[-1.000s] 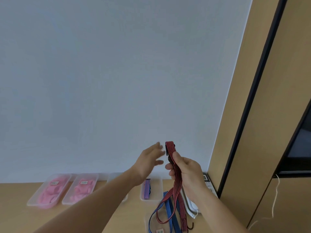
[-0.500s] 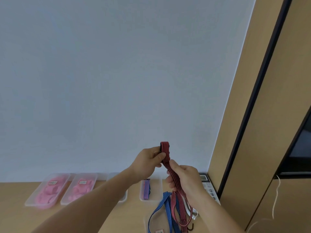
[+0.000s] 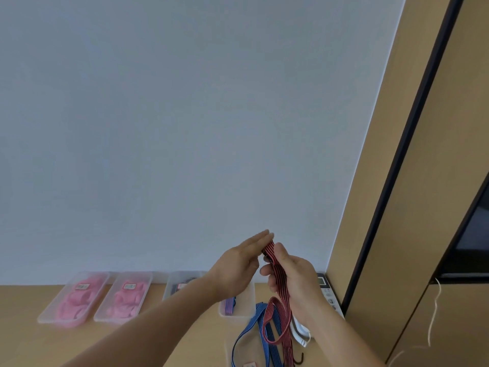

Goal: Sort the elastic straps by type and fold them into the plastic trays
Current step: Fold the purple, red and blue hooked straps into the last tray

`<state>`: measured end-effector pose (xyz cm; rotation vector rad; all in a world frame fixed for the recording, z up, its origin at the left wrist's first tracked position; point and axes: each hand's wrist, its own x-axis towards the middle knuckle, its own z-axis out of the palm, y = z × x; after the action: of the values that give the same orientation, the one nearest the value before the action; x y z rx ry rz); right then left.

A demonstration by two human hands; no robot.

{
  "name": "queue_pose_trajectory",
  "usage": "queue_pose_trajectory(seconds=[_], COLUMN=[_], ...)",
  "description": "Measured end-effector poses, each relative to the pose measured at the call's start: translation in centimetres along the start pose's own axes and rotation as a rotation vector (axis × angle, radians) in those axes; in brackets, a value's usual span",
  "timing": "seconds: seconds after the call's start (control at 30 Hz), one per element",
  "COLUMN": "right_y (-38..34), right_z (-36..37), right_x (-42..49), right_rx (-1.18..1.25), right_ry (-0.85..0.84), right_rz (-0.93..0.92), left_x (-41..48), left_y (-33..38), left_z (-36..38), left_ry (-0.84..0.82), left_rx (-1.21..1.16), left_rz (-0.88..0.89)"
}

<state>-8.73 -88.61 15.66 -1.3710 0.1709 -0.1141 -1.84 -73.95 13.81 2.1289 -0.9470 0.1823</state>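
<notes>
Staring mostly at a big pale wall (image 3: pixel 185 128), with a tan panel (image 3: pixel 436 181) running up the right side. Looking down on a wood surface (image 3: pixel 26 340) along the bottom. Counting four clear trays lined up at the wall: left pink tray (image 3: pixel 57 296), next pink tray (image 3: pixel 107 298), then a dark-filled tray (image 3: pixel 169 284), then an end tray (image 3: pixel 250 300) holding a folded purple strap (image 3: pixel 229 305). Reaching in with both bare arms from the bottom edge. Clenching the right grip (image 3: pixel 293 276) round the red strap (image 3: pixel 280 290) and holding it up in front of the wall, well above the trays. Laying the left grip (image 3: pixel 238 266) with straight fingers (image 3: pixel 260 237) against the strap's folded top end, so released, just touching. Letting the rest of the red strap dangle in a loop in front of a blue strap (image 3: pixel 260 321) lying on the surface. Noticing a calculator (image 3: pixel 326 290) by the panel, partly behind the right wrist, and a dark hook (image 3: pixel 299 361) near the straps' lower ends.
</notes>
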Motion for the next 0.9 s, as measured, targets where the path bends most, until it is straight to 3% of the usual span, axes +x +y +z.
queue_pose_trajectory(seconds=[0.13, 0.23, 0.4, 0.67, 0.8, 0.9], right_y=[-0.4, -0.3, 0.1, 0.9, 0.6, 0.1], right_z=[0.3, 0.6, 0.7, 0.3, 0.0, -0.1], right_x=[-0.1, 0.0, 0.1, 0.2, 0.3, 0.3], right_rx=[-0.019, -0.069, -0.165, -0.181, -0.222, -0.272], right_ry=[0.044, 0.068, 0.135, 0.082, 0.000, -0.023], right_rz=[-0.094, -0.115, -0.095, -0.002, 0.013, 0.025], left_x=[0.7, 0.7, 0.9, 1.3, 0.9, 0.5], left_y=[2.5, 3.7, 3.2, 2.2, 1.5, 0.4], left_z=[-0.4, -0.8, -0.4, -0.6, -0.3, 0.3], left_ry=[-0.048, -0.181, -0.115, 0.069, 0.115, 0.160], left_rx=[-0.762, -0.859, -0.904, -0.663, -0.227, 0.092], left_rz=[-0.399, -0.384, -0.351, -0.277, -0.153, 0.047])
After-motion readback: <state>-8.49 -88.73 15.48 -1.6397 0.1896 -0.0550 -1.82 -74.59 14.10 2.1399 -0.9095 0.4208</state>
